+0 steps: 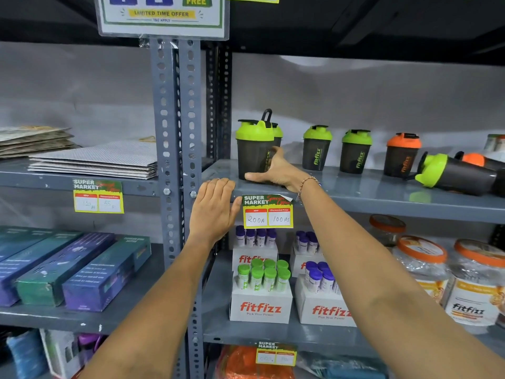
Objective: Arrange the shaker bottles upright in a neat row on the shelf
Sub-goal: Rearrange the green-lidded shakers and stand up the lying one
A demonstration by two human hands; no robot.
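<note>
On the grey shelf [382, 195] my right hand [276, 173] grips the base of an upright green-lidded shaker bottle [252, 149] at the shelf's left end. Another green-lidded shaker [277, 132] stands just behind it, mostly hidden. To the right stand two more green-lidded shakers [316, 149] [355, 153] and an orange-lidded shaker [401, 155], all upright and spaced apart. At the far right a green-lidded shaker [453, 173] lies on its side, with an orange-lidded one [478, 160] lying behind it. My left hand [214, 209] rests flat on the shelf's front edge, holding nothing.
A perforated steel upright [177, 132] borders the shelf on the left. A price tag [267, 212] hangs from the shelf edge. Below are fitfizz tube boxes [261, 307] and orange-lidded jars [475, 285]. The left shelf holds stacked flat packs [95, 162].
</note>
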